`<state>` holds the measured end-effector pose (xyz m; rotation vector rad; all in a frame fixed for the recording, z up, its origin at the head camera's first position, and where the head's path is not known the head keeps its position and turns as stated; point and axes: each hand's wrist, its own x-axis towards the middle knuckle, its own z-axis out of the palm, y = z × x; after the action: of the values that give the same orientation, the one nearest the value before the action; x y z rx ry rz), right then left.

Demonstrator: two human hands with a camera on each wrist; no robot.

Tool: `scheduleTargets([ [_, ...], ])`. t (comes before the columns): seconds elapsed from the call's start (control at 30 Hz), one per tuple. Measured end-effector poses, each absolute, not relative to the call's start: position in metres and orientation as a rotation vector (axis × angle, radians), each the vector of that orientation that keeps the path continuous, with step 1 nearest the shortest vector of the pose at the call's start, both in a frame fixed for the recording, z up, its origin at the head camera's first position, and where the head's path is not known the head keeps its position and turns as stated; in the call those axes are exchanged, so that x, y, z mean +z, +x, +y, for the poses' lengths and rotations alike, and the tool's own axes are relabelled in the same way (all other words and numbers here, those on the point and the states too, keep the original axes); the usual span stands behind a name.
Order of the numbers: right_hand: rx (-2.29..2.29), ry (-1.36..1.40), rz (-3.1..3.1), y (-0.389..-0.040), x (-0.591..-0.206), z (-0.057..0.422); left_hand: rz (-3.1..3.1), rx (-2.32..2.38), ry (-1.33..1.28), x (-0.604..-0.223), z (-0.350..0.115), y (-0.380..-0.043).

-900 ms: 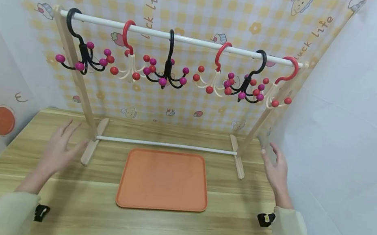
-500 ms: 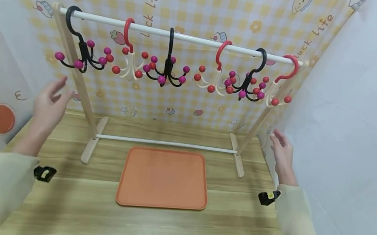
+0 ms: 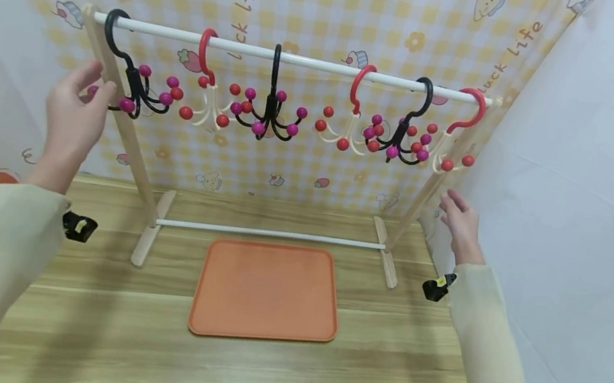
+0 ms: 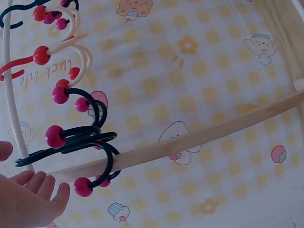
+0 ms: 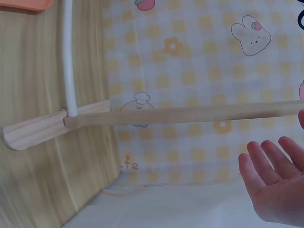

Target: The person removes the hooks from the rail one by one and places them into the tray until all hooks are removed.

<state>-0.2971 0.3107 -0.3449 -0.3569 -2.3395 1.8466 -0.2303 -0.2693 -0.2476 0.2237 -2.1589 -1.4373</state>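
Note:
Along the white rail [image 3: 318,64] of a wooden rack hang several claw-shaped hooks, black and red-and-cream, tipped with ball ends. My left hand [image 3: 73,121] is raised at the rack's left post, beside the leftmost black hook [image 3: 134,84], and overlaps part of it in the head view. In the left wrist view, the fingers [image 4: 45,185] are spread just below that black hook [image 4: 76,142], holding nothing. Lower on the right, my right hand [image 3: 461,226] is near the right post [image 3: 423,196], under the rightmost red hook [image 3: 469,117]. Its fingers [image 5: 261,161] are loosely extended and hold nothing.
An orange tray [image 3: 267,292] lies on the wooden table [image 3: 253,377] in front of the lower white bar [image 3: 270,234]. Wooden feet [image 3: 153,231] support the rack. A checked cloth [image 3: 286,168] stands behind, with a white sheet [image 3: 580,215] at the right.
Both hands have risen from near table height. The left moved up and slightly left to the leftmost black hook; the right rose less. The hooks stay on the rail.

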Motion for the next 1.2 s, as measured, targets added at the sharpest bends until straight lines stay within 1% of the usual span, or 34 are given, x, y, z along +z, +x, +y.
scheduleTargets([
  [0.33, 1.808, -0.314, -2.4, -0.308, -0.334, 0.305, -2.176, -1.524, 0.17, -0.232, -0.262, -0.247],
  [0.87, 1.655, -0.407, -2.385, -0.318, -0.321, 0.293, -2.075, -1.655, 0.314, -0.206, -0.26, -0.27],
  [1.2, 1.621, -0.415, -2.398, -0.318, -0.32, 0.291, -1.97, -1.696, 0.398, -0.199, -0.266, -0.274],
])
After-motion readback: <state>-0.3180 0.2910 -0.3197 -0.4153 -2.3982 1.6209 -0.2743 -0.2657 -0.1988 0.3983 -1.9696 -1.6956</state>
